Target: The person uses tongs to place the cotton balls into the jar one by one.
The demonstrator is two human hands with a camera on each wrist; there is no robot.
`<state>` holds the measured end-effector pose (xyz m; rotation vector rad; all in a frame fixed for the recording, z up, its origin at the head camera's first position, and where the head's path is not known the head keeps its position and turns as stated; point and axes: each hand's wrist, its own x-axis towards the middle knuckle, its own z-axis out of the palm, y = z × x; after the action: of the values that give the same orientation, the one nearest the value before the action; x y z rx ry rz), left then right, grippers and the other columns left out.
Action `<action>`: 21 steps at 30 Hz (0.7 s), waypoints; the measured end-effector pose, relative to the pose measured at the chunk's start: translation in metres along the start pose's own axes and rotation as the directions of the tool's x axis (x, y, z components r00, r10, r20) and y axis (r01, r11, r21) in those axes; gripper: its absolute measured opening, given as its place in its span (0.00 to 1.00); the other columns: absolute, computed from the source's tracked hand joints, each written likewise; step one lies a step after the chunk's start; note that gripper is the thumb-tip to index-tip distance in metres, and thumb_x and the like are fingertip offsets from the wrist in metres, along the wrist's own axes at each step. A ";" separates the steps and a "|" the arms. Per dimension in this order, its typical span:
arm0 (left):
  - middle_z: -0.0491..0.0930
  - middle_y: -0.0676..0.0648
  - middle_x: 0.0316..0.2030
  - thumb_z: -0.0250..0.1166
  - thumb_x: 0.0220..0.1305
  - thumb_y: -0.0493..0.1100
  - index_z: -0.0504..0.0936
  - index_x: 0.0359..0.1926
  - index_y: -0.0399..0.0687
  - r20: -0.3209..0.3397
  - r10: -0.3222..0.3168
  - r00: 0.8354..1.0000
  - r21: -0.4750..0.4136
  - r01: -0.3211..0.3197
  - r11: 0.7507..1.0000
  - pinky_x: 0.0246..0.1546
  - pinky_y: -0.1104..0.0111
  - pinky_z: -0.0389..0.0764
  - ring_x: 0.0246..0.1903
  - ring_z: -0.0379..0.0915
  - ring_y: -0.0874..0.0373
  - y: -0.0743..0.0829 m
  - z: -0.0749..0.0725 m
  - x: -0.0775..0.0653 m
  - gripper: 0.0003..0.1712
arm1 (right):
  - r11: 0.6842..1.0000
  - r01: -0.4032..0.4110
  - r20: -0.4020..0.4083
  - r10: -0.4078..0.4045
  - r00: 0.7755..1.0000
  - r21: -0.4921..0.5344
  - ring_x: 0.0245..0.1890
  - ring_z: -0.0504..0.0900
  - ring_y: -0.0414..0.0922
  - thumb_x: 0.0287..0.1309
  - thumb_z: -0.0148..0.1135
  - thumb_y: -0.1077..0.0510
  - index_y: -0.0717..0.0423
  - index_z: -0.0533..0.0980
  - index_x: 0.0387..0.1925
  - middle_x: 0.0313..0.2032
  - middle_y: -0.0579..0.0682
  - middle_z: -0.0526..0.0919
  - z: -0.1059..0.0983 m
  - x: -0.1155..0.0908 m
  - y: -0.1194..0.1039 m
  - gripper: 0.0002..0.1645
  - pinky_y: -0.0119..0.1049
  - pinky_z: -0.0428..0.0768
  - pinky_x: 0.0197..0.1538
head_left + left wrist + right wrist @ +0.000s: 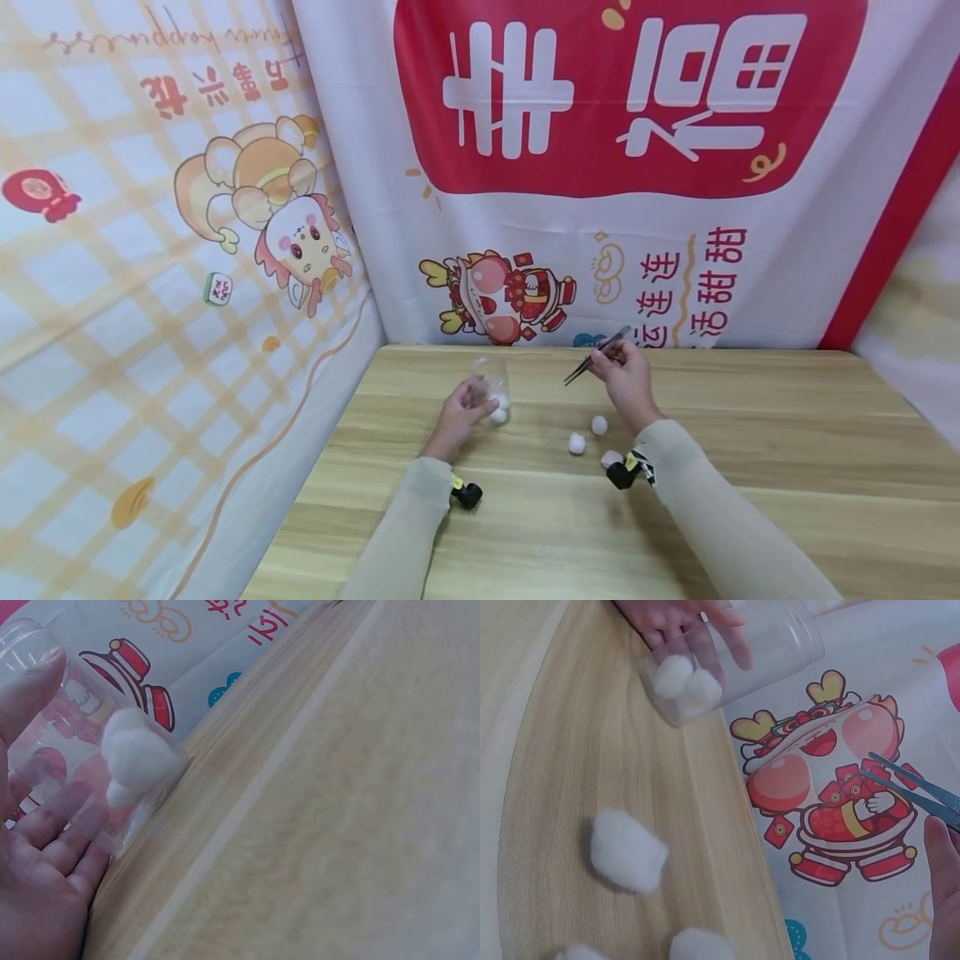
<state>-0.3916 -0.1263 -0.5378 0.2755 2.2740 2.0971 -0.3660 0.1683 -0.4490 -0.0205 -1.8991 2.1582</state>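
My left hand (456,418) holds a clear plastic jar (489,372) upright, thumb on one side and fingers round the other. White cotton balls (697,694) lie at the bottom of the jar, and its base is at the tabletop. In my right hand (630,385) is a pair of dark metal tweezers (922,796), pinched near the back end. The tweezers' tips are apart with nothing between them, up to the right of the jar. Three loose cotton balls, one of them this nearest the jar (576,443), sit on the table below my right hand.
The wooden table (525,533) ends at a printed cloth backdrop (375,167) just behind the jar. Another patterned cloth (112,292) hangs along the left side. My right wrist and its black camera (621,475) partly cover one loose cotton ball (611,458).
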 end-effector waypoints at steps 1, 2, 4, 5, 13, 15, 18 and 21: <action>0.71 0.45 0.63 0.73 0.57 0.48 0.66 0.70 0.49 -0.001 -0.004 1.000 0.000 0.004 1.000 0.63 0.54 0.67 0.61 0.67 0.48 0.000 0.000 0.000 0.41 | 1.000 0.004 -0.003 -0.004 1.000 -0.004 0.48 0.80 0.50 0.66 0.57 0.66 0.65 0.68 0.51 0.47 0.62 0.74 -0.001 -0.001 0.000 0.14 0.34 0.81 0.50; 0.71 0.45 0.63 0.73 0.57 0.48 0.65 0.70 0.49 -0.003 -0.010 1.000 0.000 0.010 1.000 0.63 0.55 0.67 0.61 0.67 0.48 0.000 0.000 -0.001 0.41 | 1.000 0.009 -0.006 -0.009 1.000 -0.001 0.47 0.80 0.50 0.66 0.57 0.67 0.66 0.68 0.51 0.47 0.62 0.74 -0.003 -0.001 0.001 0.14 0.34 0.81 0.49; 0.71 0.45 0.64 0.73 0.58 0.48 0.65 0.70 0.49 -0.002 -0.020 1.000 0.004 0.020 1.000 0.63 0.55 0.67 0.62 0.67 0.49 0.001 0.000 -0.001 0.42 | 1.000 0.018 -0.012 -0.018 1.000 -0.005 0.46 0.81 0.48 0.66 0.56 0.68 0.66 0.68 0.51 0.46 0.62 0.74 -0.006 -0.003 0.002 0.14 0.34 0.81 0.49; 0.71 0.45 0.64 0.73 0.57 0.48 0.65 0.70 0.49 -0.001 -0.022 1.000 0.003 0.022 1.000 0.64 0.55 0.66 0.62 0.66 0.49 0.001 0.000 -0.001 0.42 | 1.000 0.023 -0.016 -0.023 1.000 -0.002 0.45 0.81 0.47 0.66 0.56 0.68 0.66 0.68 0.51 0.46 0.62 0.74 -0.008 -0.004 0.003 0.14 0.34 0.81 0.49; 0.69 0.44 0.65 0.73 0.57 0.49 0.66 0.70 0.53 0.006 -0.024 1.000 -0.004 0.024 1.000 0.64 0.54 0.66 0.63 0.66 0.48 0.000 -0.001 0.000 0.41 | 0.998 0.060 -0.014 -0.060 0.998 0.025 0.43 0.82 0.41 0.66 0.57 0.66 0.63 0.68 0.49 0.45 0.58 0.75 -0.021 -0.009 0.009 0.12 0.35 0.81 0.49; 0.71 0.45 0.64 0.73 0.56 0.49 0.66 0.69 0.52 0.007 -0.023 1.000 -0.002 0.023 1.000 0.63 0.55 0.67 0.62 0.67 0.48 -0.001 -0.001 0.000 0.42 | 0.998 0.059 -0.009 -0.059 0.998 0.018 0.44 0.82 0.41 0.67 0.57 0.66 0.64 0.68 0.50 0.46 0.58 0.75 -0.024 -0.011 0.010 0.13 0.35 0.81 0.50; 0.71 0.46 0.63 0.74 0.54 0.51 0.67 0.69 0.52 0.008 -0.017 1.000 -0.005 0.017 1.000 0.63 0.55 0.67 0.61 0.67 0.49 -0.001 -0.001 -0.001 0.43 | 0.999 0.048 -0.014 -0.048 0.999 0.002 0.46 0.81 0.43 0.67 0.56 0.65 0.62 0.68 0.51 0.47 0.57 0.75 -0.028 -0.013 0.011 0.13 0.35 0.80 0.50; 0.70 0.43 0.64 0.73 0.57 0.49 0.67 0.69 0.52 0.021 -0.021 1.000 -0.008 0.021 1.000 0.63 0.55 0.67 0.62 0.66 0.48 0.010 -0.001 -0.005 0.40 | 0.999 0.032 -0.028 -0.032 0.999 -0.008 0.47 0.81 0.44 0.67 0.56 0.65 0.62 0.68 0.51 0.47 0.57 0.74 -0.030 -0.014 0.011 0.13 0.34 0.80 0.50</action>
<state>-0.3857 -0.1273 -0.5283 0.2701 2.2459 2.0835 -0.3495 0.1932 -0.4662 -0.0214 -1.8794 2.1196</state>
